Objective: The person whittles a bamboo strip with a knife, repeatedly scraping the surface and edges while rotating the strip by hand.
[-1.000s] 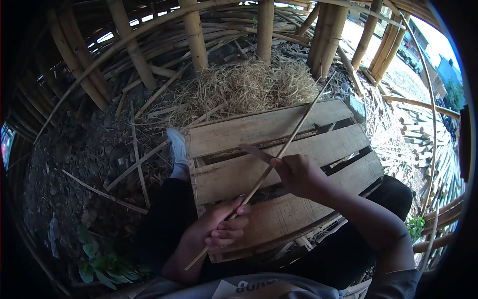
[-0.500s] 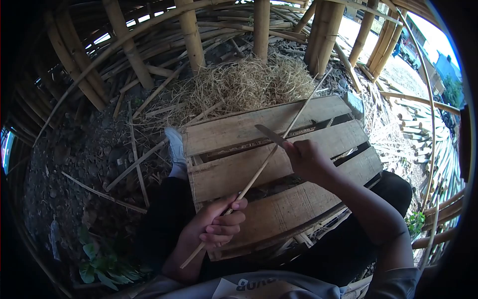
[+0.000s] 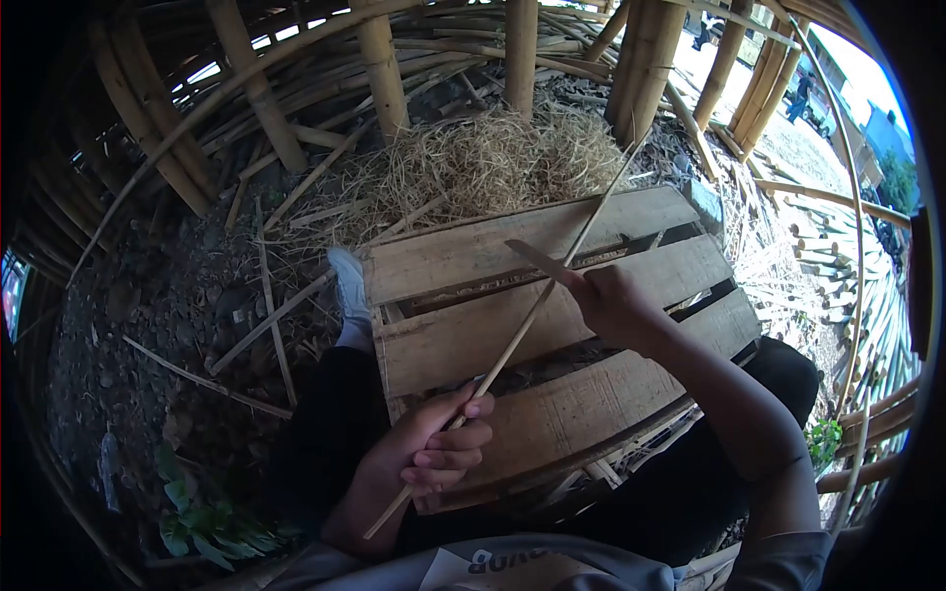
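Observation:
A long, thin bamboo strip (image 3: 520, 333) runs slantwise over a slatted wooden crate (image 3: 443, 261). My left hand (image 3: 437, 440) is wrapped round its lower part, and the near end sticks out below the fist. Farther up, my right hand (image 3: 616, 303) is closed on a knife (image 3: 540, 260), whose handle is hidden in the fist. The blade points left and crosses the strip, apparently touching it. The strip's far end reaches past the crate's back edge.
Behind the crate lies a heap of pale shavings (image 3: 493, 163), with upright bamboo posts (image 3: 520, 59) beyond. Thin split pieces (image 3: 271, 325) lie on the ground at left, near a green plant (image 3: 212, 522). Cut bamboo poles (image 3: 843, 325) are stacked at right. A person (image 3: 800, 97) stands far off.
Both hands keep nearly the same places. The strip's near end has shifted slightly right and down, and the right hand a little to the right. A distant person has come into view.

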{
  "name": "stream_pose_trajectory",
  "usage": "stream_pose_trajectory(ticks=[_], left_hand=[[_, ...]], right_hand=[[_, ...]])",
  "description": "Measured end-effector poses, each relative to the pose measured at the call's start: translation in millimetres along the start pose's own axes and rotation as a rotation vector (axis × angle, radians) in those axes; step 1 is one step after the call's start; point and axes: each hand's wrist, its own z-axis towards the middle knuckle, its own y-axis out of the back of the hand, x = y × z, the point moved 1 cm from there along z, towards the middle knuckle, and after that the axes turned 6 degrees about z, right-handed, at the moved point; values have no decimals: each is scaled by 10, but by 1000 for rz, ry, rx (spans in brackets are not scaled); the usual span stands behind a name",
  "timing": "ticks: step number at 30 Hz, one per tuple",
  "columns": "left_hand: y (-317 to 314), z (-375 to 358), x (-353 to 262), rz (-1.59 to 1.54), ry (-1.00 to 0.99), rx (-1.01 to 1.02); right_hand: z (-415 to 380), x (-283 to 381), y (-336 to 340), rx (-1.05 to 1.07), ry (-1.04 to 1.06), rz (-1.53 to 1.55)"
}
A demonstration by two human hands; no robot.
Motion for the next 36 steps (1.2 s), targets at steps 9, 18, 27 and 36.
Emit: stream_pose_trajectory(ticks=[9, 18, 27, 36], left_hand=[[26, 16, 2, -58, -20, 12], [-18, 15, -24, 39, -29, -44], [-40, 4, -9, 47, -23, -68], [-218, -42, 83, 205, -49, -206]], right_hand=[[-157, 141, -90, 4, 122, -51], [-240, 239, -195, 72, 149, -56], [-356, 246, -316, 66, 201, -11], [-321, 221, -251, 45, 370, -168]])
